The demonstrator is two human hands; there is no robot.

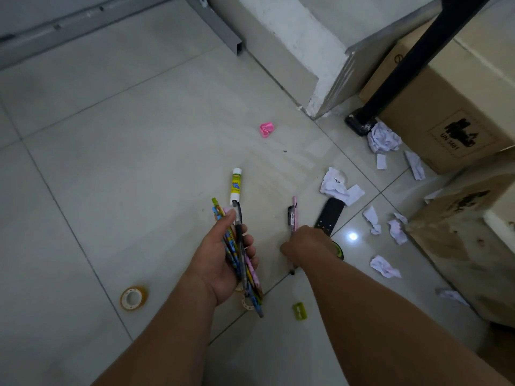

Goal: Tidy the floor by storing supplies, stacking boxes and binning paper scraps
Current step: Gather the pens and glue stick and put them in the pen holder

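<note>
A pale tiled floor (117, 151) fills the view, glossy enough to mirror a lamp, and meets a white wall corner (301, 51) at the far side. Two cardboard boxes (446, 112) stand against the right edge, the nearer one scuffed, with a black furniture leg (412, 65) slanting down in front of the farther one. The left hand (223, 263) has its grip clamped on a bundle of pencils and pens (245, 271). The bundle's long axis runs away from the person and leans slightly left, its far ends fanned out past the thumb. The right hand (306, 246) is lowered over two pens on the floor, a pink pen (294, 210) and a black pen (290, 215), both pointing away from the person. Its fingers are hidden under its back, so whether that grip is closed on them cannot be told. A flat black strip (330, 215) lies just right of it, angled toward the far right. At least eight white paper scraps (383, 139) are scattered between the strip and the boxes. One glue stick (236, 188) shows just past the bundle's far ends, lengthwise away from the person, with its white cap farthest. One yellowish tape roll (133, 298) lies left of the left forearm, and a clear roll (248, 304) sits partly under the bundle. One green sharpener (299, 310) lies between the forearms, and one crumpled pink scrap (267, 129) lies well apart toward the wall.
</note>
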